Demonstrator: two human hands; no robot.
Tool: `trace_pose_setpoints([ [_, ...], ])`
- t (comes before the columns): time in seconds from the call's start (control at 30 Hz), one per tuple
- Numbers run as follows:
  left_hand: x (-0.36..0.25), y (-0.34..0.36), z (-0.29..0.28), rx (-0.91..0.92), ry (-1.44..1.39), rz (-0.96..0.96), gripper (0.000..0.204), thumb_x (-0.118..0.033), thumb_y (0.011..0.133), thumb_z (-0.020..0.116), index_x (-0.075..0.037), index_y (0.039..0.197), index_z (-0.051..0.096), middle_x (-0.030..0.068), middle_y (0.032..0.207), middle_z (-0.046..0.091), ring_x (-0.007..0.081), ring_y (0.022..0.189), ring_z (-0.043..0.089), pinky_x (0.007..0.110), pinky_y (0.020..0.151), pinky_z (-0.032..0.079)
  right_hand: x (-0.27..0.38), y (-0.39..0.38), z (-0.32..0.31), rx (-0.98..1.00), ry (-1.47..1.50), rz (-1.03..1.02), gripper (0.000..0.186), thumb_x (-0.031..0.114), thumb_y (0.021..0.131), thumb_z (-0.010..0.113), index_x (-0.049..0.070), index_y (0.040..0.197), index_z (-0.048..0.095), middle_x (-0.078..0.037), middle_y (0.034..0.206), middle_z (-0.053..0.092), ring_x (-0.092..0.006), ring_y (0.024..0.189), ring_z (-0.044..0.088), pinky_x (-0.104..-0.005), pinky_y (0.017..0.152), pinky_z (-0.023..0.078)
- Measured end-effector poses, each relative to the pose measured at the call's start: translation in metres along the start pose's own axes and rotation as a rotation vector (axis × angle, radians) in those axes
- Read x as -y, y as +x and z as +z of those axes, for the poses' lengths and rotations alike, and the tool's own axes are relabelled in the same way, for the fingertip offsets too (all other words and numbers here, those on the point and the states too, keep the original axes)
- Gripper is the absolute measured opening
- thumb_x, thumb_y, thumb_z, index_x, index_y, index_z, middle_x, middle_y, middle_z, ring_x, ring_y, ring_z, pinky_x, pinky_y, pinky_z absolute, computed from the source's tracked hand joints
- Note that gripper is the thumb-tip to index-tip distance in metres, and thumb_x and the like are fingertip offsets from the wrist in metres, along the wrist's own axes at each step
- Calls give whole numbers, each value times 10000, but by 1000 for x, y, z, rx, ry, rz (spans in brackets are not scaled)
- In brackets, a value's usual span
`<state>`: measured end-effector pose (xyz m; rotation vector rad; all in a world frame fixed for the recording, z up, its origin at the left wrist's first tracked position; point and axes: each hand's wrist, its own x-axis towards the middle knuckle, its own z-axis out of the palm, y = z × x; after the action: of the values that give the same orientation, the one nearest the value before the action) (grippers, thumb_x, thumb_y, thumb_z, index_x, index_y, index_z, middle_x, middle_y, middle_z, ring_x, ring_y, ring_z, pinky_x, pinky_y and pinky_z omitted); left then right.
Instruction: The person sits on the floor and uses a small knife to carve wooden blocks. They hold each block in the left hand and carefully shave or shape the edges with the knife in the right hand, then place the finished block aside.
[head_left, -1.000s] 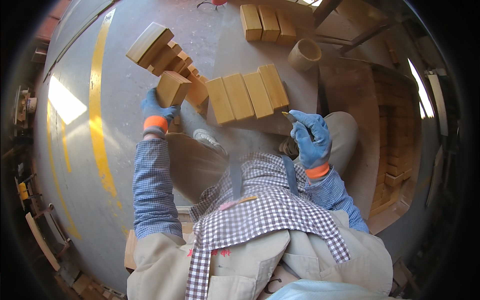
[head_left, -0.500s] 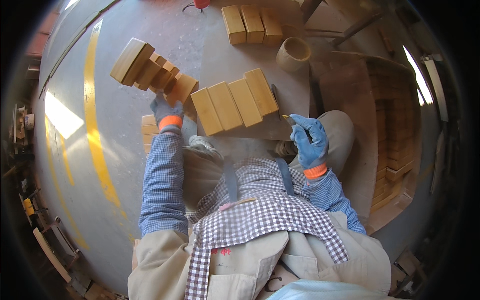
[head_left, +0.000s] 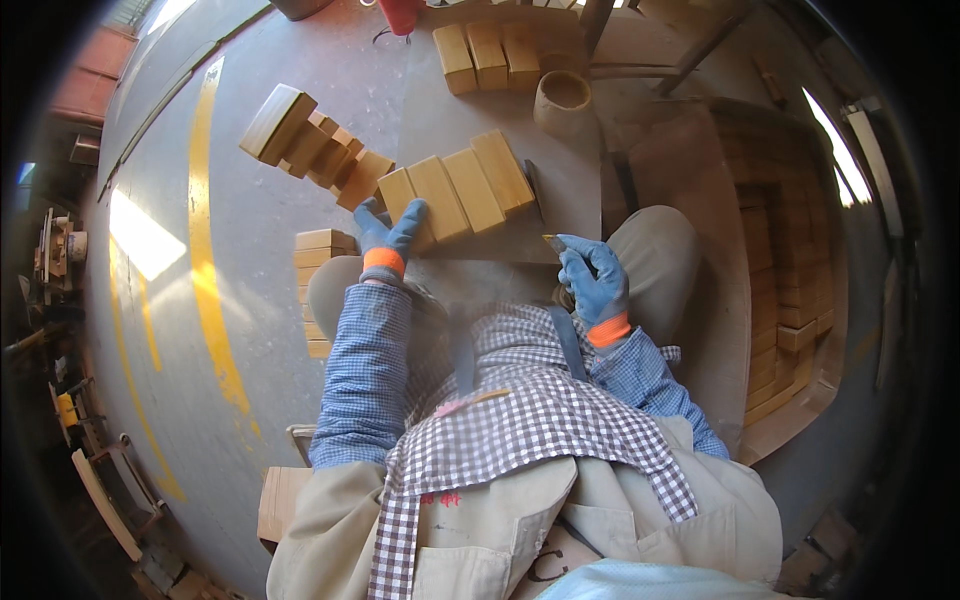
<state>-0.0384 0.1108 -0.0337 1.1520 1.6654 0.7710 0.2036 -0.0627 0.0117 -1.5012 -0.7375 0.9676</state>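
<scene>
My left hand [head_left: 390, 235], in a blue glove with an orange cuff, grips the leftmost wooden block [head_left: 394, 189] of a row, fingers around its near end. The other blocks [head_left: 470, 185] lie side by side on a grey board. Left of them a leaning, staggered pile of blocks [head_left: 315, 145] stands with a paler-topped one at its far end. My right hand [head_left: 592, 280], also gloved, is closed on a small pointed tool with a yellow tip [head_left: 553, 240], just right of the row. A dark, slim object [head_left: 532, 178] lies beside the row's right end.
Three blocks [head_left: 486, 55] and a round tan container [head_left: 562, 103] sit on the board's far part. Stacked blocks [head_left: 325, 245] are by my left knee. A large open carton [head_left: 830, 370] packed with blocks is at right, beside dark bars [head_left: 690, 62]. A red object [head_left: 398, 15] is at the back.
My left hand set the block it held down at the pile's near end, then moved right onto the row. My right hand has shifted slightly left, still holding the tool.
</scene>
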Motion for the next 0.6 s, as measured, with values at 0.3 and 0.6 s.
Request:
trace_pose_setpoints([
  [0.3,26,5,-22,-16,-135,79,681,-250,764,799,12,1285,447,226,1230,572,286,1149,570,380,969,467,-14,-20,3,85,87,20,157,67,911,613,8,1037,685,-25,881,640,-58,669,577,-212,588,483],
  [0.6,-8,-133,-21,769,-1446,-398,513,-415,909,618,-77,1288,548,115,1206,618,292,1078,610,478,922,507,16,-18,40,282,328,155,131,178,994,532,55,997,576,-44,972,673,-89,774,626,-238,720,517],
])
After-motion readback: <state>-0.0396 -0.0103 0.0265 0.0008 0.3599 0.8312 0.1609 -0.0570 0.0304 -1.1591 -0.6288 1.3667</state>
